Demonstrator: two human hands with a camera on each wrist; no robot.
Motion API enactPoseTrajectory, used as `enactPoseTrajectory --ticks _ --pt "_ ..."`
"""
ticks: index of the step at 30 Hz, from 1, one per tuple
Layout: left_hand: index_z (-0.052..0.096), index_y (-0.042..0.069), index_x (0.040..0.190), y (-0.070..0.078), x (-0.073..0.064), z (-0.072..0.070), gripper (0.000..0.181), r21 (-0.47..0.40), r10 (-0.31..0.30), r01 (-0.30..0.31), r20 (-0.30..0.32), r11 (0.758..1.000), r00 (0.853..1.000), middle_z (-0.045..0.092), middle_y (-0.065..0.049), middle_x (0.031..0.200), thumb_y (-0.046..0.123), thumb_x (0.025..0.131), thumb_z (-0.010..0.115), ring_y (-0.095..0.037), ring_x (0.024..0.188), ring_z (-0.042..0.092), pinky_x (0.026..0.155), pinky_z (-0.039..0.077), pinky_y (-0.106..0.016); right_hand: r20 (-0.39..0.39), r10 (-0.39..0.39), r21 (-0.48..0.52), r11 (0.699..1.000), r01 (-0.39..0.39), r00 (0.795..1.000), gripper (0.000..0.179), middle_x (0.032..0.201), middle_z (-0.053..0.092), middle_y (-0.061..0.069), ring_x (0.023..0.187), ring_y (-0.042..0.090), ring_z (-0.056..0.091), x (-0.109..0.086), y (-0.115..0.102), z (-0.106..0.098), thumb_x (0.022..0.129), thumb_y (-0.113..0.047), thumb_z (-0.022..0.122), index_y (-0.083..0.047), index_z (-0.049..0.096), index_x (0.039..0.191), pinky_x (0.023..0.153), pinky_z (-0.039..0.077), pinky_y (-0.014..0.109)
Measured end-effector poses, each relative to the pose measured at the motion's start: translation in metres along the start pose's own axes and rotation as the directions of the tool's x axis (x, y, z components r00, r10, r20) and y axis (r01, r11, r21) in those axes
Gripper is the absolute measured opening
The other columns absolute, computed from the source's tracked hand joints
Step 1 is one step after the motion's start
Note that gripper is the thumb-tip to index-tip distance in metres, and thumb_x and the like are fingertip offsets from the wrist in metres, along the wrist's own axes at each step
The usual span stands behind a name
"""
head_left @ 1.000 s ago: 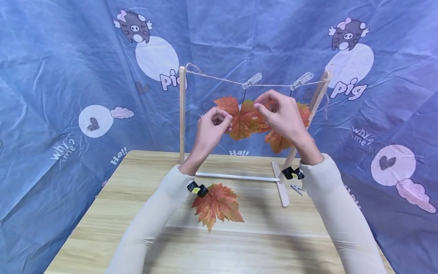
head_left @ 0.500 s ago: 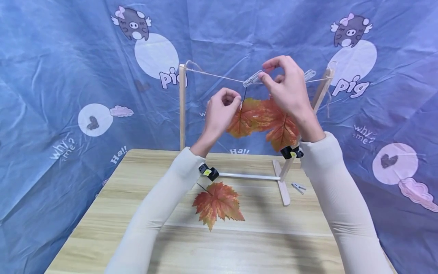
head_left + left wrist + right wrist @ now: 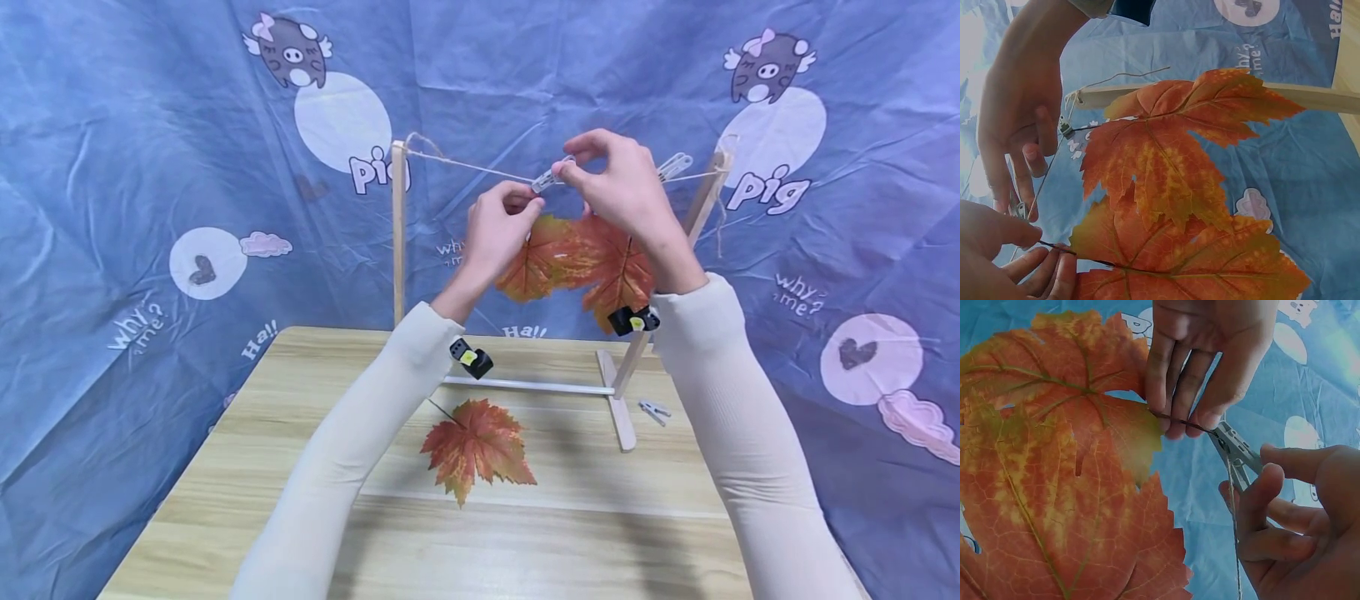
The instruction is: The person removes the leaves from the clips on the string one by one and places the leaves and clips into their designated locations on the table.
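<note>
My left hand (image 3: 498, 225) pinches the dark stem (image 3: 1179, 420) of a red-orange maple leaf (image 3: 534, 265), just below the string (image 3: 480, 168). Thumb and fingers of my right hand (image 3: 622, 183) pinch the handle ends of a pale clothespin (image 3: 1235, 450) on that string. In the right wrist view the stem's tip reaches the clothespin's nose; whether it is gripped there I cannot tell. A second maple leaf (image 3: 1160, 144) hangs to the right from another clothespin (image 3: 677, 167), partly overlapping the first leaf.
The string runs between two wooden posts (image 3: 399, 233), joined low down by a white rod (image 3: 532, 386). Another maple leaf (image 3: 478, 446) lies on the wooden table (image 3: 300, 500). A loose clothespin (image 3: 655, 412) lies by the right foot. A blue printed cloth (image 3: 480, 75) hangs behind.
Both hands have risen from in front of the leaves to the string. The right hand has taken hold of the middle clothespin; the left has moved up and right to the leaf's stem.
</note>
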State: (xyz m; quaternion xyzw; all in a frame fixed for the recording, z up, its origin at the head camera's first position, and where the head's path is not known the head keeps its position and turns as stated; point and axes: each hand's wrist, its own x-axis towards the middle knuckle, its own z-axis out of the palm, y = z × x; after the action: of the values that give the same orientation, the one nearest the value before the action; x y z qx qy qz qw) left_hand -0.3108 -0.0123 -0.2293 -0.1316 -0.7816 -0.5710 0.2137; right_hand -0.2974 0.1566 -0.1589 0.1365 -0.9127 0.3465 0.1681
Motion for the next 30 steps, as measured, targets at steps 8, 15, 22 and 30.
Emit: enactPoseTrajectory --ticks 8,15,22,30 --pt "0.078 0.008 0.111 0.0016 0.0015 0.0014 0.017 0.0 -0.016 0.016 0.009 1.0 1.0 0.082 -0.006 0.105 0.021 0.101 0.075 -0.012 0.091 0.074 0.076 0.053 -0.021 -0.03 -0.008 0.039 0.999 0.01 1.0 0.043 0.126 0.075 0.01 0.053 0.011 0.064 0.0014 0.0016 0.0013 0.102 -0.041 0.072 -0.014 0.071 0.135 0.047 0.048 0.024" --pt "0.08 0.008 0.102 0.0002 0.0018 0.002 0.012 -0.01 -0.02 0.02 -0.008 1.0 1.0 0.083 -0.005 0.099 0.019 0.101 0.075 -0.007 0.08 0.069 0.068 0.048 -0.018 -0.029 -0.006 0.08 0.997 0.008 1.0 0.037 0.11 0.077 0.002 0.052 0.011 0.064 0.0043 0.002 0.0009 0.1 -0.035 0.076 -0.012 0.074 0.128 0.046 0.046 0.024" --pt "0.079 0.008 0.103 0.0004 0.0023 0.0012 0.012 -0.039 0.0 -0.001 -0.015 0.999 1.0 0.083 -0.006 0.099 0.019 0.1 0.076 -0.009 0.084 0.073 0.07 0.049 -0.019 -0.071 -0.011 0.141 0.99 0.021 0.997 0.031 0.097 0.076 -0.007 0.05 0.013 0.062 0.005 0.0016 -0.0006 0.099 -0.031 0.079 -0.01 0.077 0.122 0.044 0.043 0.023" --pt "0.08 0.012 0.108 -0.0025 0.0 -0.0021 0.01 -0.102 0.05 -0.053 -0.028 0.993 0.998 0.082 -0.003 0.1 0.016 0.099 0.076 -0.009 0.089 0.076 0.079 0.056 -0.021 -0.202 -0.019 0.2 0.978 0.06 0.979 0.028 0.086 0.07 -0.017 0.044 0.006 0.053 0.0052 -0.0039 -0.0027 0.096 -0.028 0.082 -0.011 0.08 0.118 0.044 0.041 0.021"
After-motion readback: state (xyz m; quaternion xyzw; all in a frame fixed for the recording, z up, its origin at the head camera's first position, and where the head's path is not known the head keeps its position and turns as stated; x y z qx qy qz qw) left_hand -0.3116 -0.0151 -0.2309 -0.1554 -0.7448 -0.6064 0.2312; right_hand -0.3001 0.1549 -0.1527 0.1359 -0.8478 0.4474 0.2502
